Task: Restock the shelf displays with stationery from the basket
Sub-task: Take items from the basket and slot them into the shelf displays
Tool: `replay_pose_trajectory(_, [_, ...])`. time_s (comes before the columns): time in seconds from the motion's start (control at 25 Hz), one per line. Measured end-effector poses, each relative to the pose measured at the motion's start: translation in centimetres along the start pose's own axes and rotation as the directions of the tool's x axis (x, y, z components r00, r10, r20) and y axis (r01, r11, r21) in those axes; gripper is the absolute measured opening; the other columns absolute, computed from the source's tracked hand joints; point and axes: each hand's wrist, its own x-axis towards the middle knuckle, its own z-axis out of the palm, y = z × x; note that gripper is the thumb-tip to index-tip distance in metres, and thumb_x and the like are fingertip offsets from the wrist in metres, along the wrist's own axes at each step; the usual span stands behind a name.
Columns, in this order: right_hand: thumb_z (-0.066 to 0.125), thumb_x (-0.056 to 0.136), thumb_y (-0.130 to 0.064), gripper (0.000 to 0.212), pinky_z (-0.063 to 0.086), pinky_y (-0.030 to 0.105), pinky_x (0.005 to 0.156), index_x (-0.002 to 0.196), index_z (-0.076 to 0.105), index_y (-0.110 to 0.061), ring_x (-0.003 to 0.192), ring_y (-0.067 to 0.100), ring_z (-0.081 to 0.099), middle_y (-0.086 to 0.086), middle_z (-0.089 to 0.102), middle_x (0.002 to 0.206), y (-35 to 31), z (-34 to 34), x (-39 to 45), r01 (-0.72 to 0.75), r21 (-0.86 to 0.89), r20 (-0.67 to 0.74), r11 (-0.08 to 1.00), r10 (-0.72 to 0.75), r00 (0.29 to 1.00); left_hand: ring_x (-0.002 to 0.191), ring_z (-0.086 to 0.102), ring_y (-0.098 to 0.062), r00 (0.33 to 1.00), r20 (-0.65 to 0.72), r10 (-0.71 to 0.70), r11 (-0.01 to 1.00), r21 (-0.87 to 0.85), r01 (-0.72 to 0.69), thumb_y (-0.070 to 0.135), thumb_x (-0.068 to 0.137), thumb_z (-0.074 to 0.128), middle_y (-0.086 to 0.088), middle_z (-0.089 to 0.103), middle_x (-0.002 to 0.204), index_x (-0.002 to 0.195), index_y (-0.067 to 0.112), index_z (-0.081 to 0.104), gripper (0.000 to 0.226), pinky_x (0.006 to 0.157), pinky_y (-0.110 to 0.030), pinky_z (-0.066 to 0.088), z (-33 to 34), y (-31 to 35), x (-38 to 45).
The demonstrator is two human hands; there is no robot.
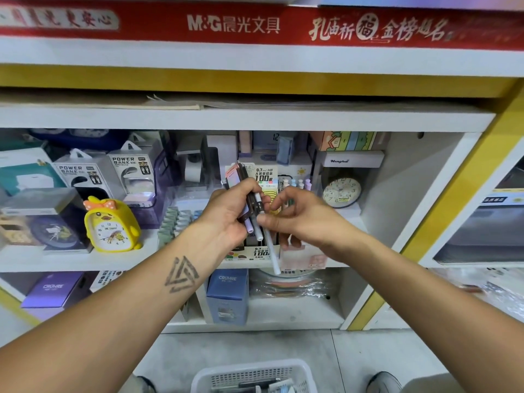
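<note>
Both hands up at the shelf: your left hand (226, 211) grips a bundle of pens (249, 199), your right hand (295, 214) pinches one white pen (270, 248) from it; the basket (252, 375) sits on the floor below.

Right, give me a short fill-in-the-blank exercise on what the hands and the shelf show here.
1. The left hand grips a bundle of pens while the right hand pinches a single ____ pen.
2. The duck-shaped alarm clock is coloured ____.
3. The white basket stands on the ____, between the person's feet.
4. The boxes left of the hands are printed POWER ____.

Missing words: white; yellow; floor; BANK
</note>
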Motion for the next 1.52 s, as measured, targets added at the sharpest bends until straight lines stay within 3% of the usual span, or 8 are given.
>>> replay_pose_trajectory(0.12, [0.08,0.082,-0.004,0.043,0.041,0.026,0.042,0.111,0.048,-0.002,0.043,0.018,0.054,0.013,0.069,0.062,0.1,0.7,0.3,0.029,0.092,0.001,0.995,-0.029,1.0,0.072,0.067,-0.03,1.0,-0.006,-0.012,0.999,-0.03,0.012,0.003,0.081,0.06,-0.018,0.067,0.081,0.096,0.0,0.06,0.016,0.083,-0.054,0.056,-0.1,0.2,0.2])
replay_pose_trajectory(0.24, [0.077,0.082,0.0,0.062,0.05,0.028,0.048,0.135,0.048,-0.016,0.05,0.024,0.063,0.02,0.07,0.07,-0.2,-1.4,0.4,0.09,0.118,0.01,0.989,-0.092,0.996,0.066,0.068,-0.026,1.0,-0.02,0.008,0.995,-0.103,-0.01,0.0,0.084,0.059,-0.015,0.063,0.077,0.088,-0.001,0.058,0.004,0.063,-0.036,0.06,-0.5,0.7,0.3])
replay_pose_trajectory(0.32, [0.076,0.085,-0.004,0.074,0.055,0.029,0.054,0.146,0.04,-0.026,0.058,0.027,0.069,0.018,0.072,0.073,-0.2,-3.4,0.7,0.13,0.025,-0.121,0.991,-0.126,0.985,0.066,0.069,-0.025,1.0,-0.017,-0.025,0.986,-0.164,0.022,-0.002,0.085,0.058,-0.014,0.063,0.072,0.088,-0.001,0.058,0.003,0.059,-0.031,0.059,-0.9,1.0,0.4])
replay_pose_trajectory(0.44, [0.074,0.089,-0.012,0.044,0.058,0.03,0.06,0.123,0.054,-0.031,0.066,0.024,0.071,0.011,0.071,0.072,0.2,-5.8,1.5,0.139,-0.303,-0.398,0.943,-0.258,0.88,0.061,0.067,-0.022,0.996,0.056,-0.074,0.979,-0.187,0.083,-0.002,0.084,0.06,-0.015,0.063,0.071,0.085,0.001,0.057,0.005,0.055,-0.027,0.057,-1.1,1.4,0.1])
replay_pose_trajectory(0.52, [0.073,0.09,-0.015,0.03,0.059,0.034,0.067,0.101,0.059,-0.039,0.074,0.024,0.07,0.008,0.068,0.077,0.8,-6.8,1.9,0.122,-0.492,-0.457,0.862,-0.374,0.807,0.061,0.062,-0.019,0.987,0.129,-0.098,0.978,-0.17,0.119,-0.002,0.082,0.065,-0.012,0.06,0.071,0.087,0.004,0.057,0.011,0.052,-0.025,0.054,-0.8,1.3,-0.1])
replay_pose_trajectory(0.64, [0.069,0.093,-0.016,0.02,0.059,0.041,0.079,0.112,0.069,-0.021,0.078,0.024,0.069,0.003,0.07,0.081,1.5,-7.1,2.3,0.154,-0.581,-0.423,0.799,-0.458,0.782,0.063,0.059,-0.017,0.976,0.183,-0.12,0.979,-0.14,0.146,0.002,0.077,0.071,-0.01,0.059,0.073,0.09,0.005,0.061,0.017,0.051,-0.024,0.053,-0.5,1.1,-0.3])
replay_pose_trajectory(0.76, [0.067,0.095,-0.016,0.024,0.06,0.041,0.078,0.119,0.063,-0.017,0.078,0.019,0.069,0.002,0.07,0.084,1.9,-7.2,2.7,0.114,-0.626,-0.424,0.772,-0.459,0.781,0.062,0.06,-0.016,0.977,0.174,-0.121,0.983,-0.117,0.143,0.006,0.073,0.076,-0.009,0.062,0.072,0.09,0.006,0.063,0.021,0.051,-0.025,0.054,-0.4,0.8,-0.3])
replay_pose_trajectory(1.52, [0.058,0.098,-0.015,0.01,0.056,0.048,0.062,0.09,0.053,-0.016,0.07,0.027,0.064,0.004,0.066,0.075,3.6,-7.9,3.4,0.109,-0.749,-0.32,0.654,-0.5,0.805,0.062,0.069,-0.019,0.983,0.151,-0.104,0.992,-0.049,0.113,0.004,0.084,0.07,-0.01,0.07,0.068,0.086,0.01,0.065,0.008,0.057,-0.029,0.059,0.1,-0.2,0.1])
